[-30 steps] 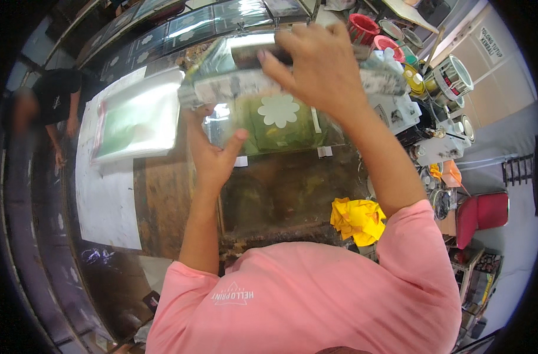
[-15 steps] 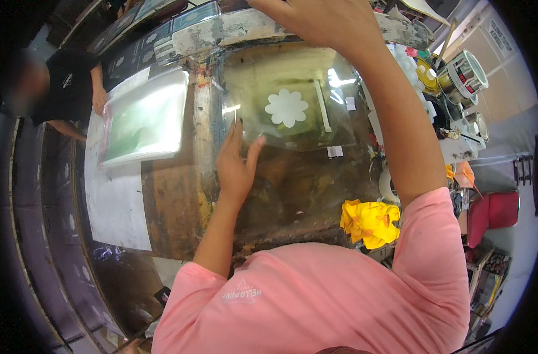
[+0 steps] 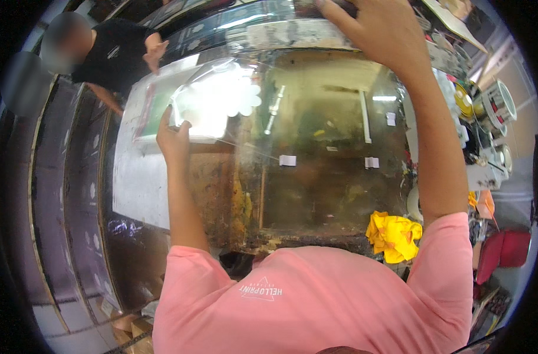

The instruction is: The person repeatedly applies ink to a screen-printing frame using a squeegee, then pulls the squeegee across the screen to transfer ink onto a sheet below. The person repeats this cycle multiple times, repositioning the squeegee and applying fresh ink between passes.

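A clear plastic sheet (image 3: 198, 112) with a white scalloped flower print (image 3: 240, 97) hangs over the left part of the table, bright with glare. My left hand (image 3: 175, 141) pinches its left edge between thumb and fingers. Under it lies a stack of clear sheets (image 3: 154, 112) with a greenish tint, on white paper (image 3: 142, 177). My right hand (image 3: 378, 29) is high up at the far side, over a paint-stained bar (image 3: 298, 34); its fingertips run out of view, so its grip does not show. Between my arms is a shiny glass-like work surface (image 3: 322, 189).
White strips (image 3: 364, 117) and small white tabs (image 3: 288, 160) mark the surface. A crumpled yellow cloth (image 3: 394, 237) lies at the near right edge. Pails (image 3: 497, 101) crowd the right. A person in black (image 3: 112, 56) stands at the far left, beside dark racks (image 3: 80, 194).
My left hand has carried the flower-printed sheet left from the work surface to above the stack. My right hand remains at the far side. The other person's hand has lifted off the stack.
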A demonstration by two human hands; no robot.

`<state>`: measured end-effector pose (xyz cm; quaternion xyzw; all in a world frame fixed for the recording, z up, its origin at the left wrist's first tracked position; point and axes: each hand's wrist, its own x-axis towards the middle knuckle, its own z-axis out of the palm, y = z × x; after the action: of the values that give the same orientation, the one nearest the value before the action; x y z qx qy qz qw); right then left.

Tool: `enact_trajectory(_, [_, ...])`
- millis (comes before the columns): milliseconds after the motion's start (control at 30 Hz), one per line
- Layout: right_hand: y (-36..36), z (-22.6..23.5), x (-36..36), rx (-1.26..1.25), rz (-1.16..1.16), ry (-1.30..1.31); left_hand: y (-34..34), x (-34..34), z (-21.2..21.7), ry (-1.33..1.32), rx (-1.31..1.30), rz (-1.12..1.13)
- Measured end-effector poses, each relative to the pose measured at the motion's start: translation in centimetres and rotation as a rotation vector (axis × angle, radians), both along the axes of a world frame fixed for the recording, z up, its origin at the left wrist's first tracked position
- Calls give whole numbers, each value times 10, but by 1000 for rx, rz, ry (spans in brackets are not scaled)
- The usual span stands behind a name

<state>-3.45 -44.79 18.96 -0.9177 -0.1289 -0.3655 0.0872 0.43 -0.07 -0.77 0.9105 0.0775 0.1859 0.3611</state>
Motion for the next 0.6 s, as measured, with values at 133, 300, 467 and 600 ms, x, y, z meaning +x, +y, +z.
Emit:
enact_trajectory(133, [5, 2, -2, 18, -25, -25, 85, 34, -9, -172, 128, 108])
enact_trajectory(300, [6, 0, -3, -5, -33, -58, 82, 36, -39, -459, 459, 434])
enact_trajectory(467, [2, 1, 2, 58, -39, 43, 11, 7, -57, -167, 851, -215])
enact_trajectory(600, [-1, -5, 9, 8, -82, 4, -25, 5, -73, 174, 840, -177])
